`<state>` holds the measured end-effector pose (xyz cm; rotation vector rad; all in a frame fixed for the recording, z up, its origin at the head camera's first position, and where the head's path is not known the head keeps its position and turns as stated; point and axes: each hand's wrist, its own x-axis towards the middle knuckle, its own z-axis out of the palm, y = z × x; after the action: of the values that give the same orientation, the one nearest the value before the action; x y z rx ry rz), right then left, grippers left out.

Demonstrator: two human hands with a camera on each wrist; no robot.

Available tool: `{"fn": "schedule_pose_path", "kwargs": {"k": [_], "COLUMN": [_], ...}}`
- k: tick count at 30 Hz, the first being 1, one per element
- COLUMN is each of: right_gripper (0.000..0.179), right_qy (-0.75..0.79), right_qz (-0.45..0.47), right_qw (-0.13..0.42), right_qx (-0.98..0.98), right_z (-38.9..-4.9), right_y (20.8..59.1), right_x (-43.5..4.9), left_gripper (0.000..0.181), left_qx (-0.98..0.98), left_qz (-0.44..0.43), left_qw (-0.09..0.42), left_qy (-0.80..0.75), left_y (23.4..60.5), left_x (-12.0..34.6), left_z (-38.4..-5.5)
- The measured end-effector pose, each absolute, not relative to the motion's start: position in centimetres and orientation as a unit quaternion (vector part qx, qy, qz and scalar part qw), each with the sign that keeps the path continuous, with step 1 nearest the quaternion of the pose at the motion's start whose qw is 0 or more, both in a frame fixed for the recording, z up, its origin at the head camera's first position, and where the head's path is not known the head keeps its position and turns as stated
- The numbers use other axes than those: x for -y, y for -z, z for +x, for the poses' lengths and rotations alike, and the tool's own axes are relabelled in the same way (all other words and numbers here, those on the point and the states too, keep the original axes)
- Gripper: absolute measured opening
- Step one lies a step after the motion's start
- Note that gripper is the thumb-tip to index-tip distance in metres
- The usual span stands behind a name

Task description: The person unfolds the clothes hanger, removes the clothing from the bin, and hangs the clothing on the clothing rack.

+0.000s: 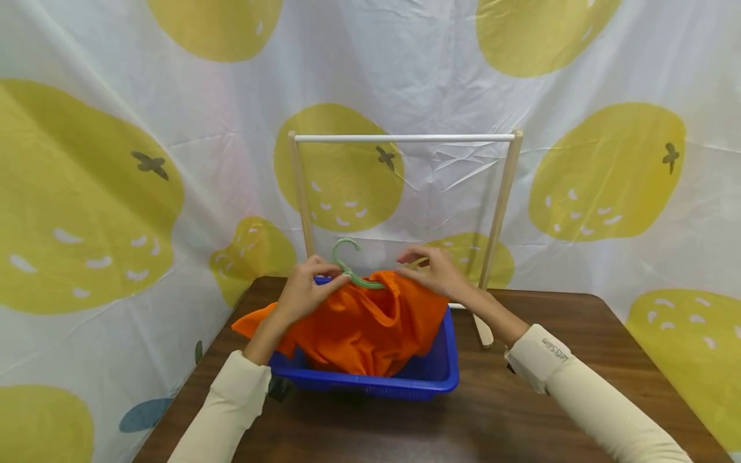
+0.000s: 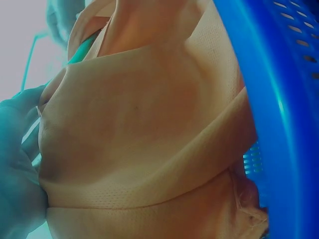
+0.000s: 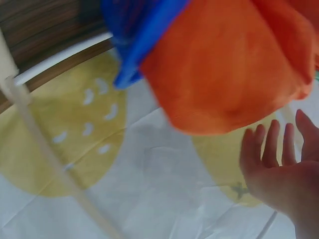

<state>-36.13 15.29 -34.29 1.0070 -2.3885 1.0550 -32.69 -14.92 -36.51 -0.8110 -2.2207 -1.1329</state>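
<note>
An orange shirt (image 1: 370, 328) drapes over a green clothes hanger (image 1: 363, 281), its hook standing up out of the neckline. My left hand (image 1: 307, 286) pinches the hanger near the base of the hook, at the shirt's neck edge. In the left wrist view the left hand (image 2: 20, 149) is against the cloth, beside the green hanger arm (image 2: 83, 50). My right hand (image 1: 434, 273) is at the shirt's right shoulder. The right wrist view has the right hand (image 3: 279, 164) with fingers spread, just off the cloth. Beneath the shirt stands a blue basket (image 1: 370, 384), its inside mostly hidden.
Behind the basket rises a rack with wooden side posts (image 1: 498, 212) and a white top bar (image 1: 405, 138). One wooden foot (image 1: 483, 331) reaches forward at the basket's right. All stand on a dark wooden table (image 1: 550, 360), backed by a lemon-print curtain (image 1: 451, 83).
</note>
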Motion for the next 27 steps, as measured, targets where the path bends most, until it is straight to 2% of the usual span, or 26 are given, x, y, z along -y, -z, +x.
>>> {"fn": "schedule_pose_path", "kwargs": {"k": [3, 8, 14, 21, 27], "right_gripper": [0.015, 0.007, 0.008, 0.012, 0.01], "right_qy": [-0.322, -0.3, -0.298, -0.269, -0.269], "right_qz": [0.363, 0.385, 0.361, 0.375, 0.415], "right_qw": [0.19, 0.166, 0.156, 0.147, 0.135], "right_qx": [0.854, 0.857, 0.87, 0.875, 0.859], "right_z": [-36.3, -36.6, -37.2, -37.8, -37.7], "right_y": [34.7, 35.1, 35.0, 35.0, 34.8], "right_x": [-16.5, -17.6, -18.4, -17.3, -15.4], "left_gripper": [0.013, 0.014, 0.009, 0.009, 0.008], "left_qx": [0.819, 0.819, 0.814, 0.818, 0.816], "left_qz": [-0.296, -0.297, -0.31, -0.316, -0.321], "left_qw": [0.255, 0.246, 0.241, 0.236, 0.253], "left_qy": [0.421, 0.425, 0.429, 0.419, 0.409], "left_y": [36.3, 36.0, 36.0, 36.0, 36.1], "left_x": [15.1, 15.2, 15.6, 15.2, 14.4], "left_z": [-32.7, -32.6, -32.4, -32.5, -32.7]}}
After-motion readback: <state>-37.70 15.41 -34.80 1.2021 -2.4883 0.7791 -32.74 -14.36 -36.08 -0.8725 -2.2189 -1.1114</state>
